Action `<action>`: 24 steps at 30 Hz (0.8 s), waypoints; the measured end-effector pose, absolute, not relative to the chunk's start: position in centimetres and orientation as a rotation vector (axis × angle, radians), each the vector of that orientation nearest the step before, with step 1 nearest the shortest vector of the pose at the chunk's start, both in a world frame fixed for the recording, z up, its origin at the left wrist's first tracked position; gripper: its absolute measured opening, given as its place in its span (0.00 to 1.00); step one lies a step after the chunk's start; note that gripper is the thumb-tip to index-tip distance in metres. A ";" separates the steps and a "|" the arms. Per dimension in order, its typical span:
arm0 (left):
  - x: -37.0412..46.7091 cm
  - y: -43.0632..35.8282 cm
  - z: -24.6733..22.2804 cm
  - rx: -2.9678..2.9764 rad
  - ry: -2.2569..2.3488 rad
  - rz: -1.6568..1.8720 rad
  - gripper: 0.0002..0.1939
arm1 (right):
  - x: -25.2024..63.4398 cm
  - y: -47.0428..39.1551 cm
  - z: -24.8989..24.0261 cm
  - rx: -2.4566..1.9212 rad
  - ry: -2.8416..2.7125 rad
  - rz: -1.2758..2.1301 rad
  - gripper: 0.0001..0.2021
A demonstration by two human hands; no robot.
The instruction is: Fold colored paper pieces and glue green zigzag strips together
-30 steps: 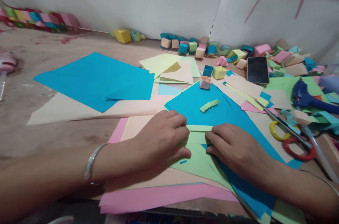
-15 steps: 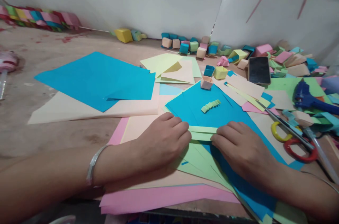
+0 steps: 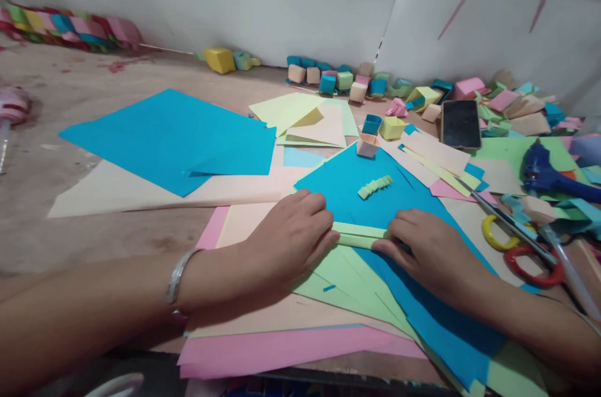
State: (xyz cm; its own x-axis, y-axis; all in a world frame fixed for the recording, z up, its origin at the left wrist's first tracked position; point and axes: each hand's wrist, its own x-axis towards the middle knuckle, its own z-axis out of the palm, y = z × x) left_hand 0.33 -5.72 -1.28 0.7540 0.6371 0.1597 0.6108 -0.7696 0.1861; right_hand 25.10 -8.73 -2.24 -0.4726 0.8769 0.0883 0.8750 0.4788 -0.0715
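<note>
A pale green folded paper strip (image 3: 360, 237) stretches between my two hands, with a crease line running along its length. My left hand (image 3: 293, 237) pinches its left end, fingers closed. At the other end my right hand (image 3: 425, 253) grips it, thumb below and fingers curled over the top. Under the strip lie a blue paper sheet (image 3: 345, 190) and a light green sheet (image 3: 347, 287). A little stack of small green paper pieces (image 3: 375, 186) rests on the blue sheet, just beyond the strip.
Scissors (image 3: 521, 247) with red and yellow handles, a blue glue gun (image 3: 539, 168) and a phone (image 3: 461, 124) lie at the right. Small folded paper boxes (image 3: 367, 145) stand beyond the blue sheet. Another large blue sheet (image 3: 173, 140) is at the left. Paper cubes (image 3: 328, 82) line the wall.
The strip looks narrower, its near edge folded in between my hands. Both hands have shifted slightly, the right thumb now pressing along the near edge.
</note>
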 end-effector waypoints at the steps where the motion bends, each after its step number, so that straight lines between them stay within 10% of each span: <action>1: 0.4 -5.7 -1.3 2.820 1.026 0.311 0.18 | 25.1 -8.7 -2.1 -1.559 -2.607 0.058 0.18; 24: 0.0 -4.0 -0.8 2.667 1.035 0.209 0.18 | 25.6 -8.3 -1.7 -1.537 -2.675 0.212 0.18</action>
State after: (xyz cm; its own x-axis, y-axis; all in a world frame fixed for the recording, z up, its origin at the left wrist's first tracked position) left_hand -0.01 -4.04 -0.77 0.7341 0.6781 0.0359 0.6387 -0.7075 0.3025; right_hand 25.61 -8.32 -1.71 -0.5048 0.8629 -0.0255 0.8561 0.4966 -0.1430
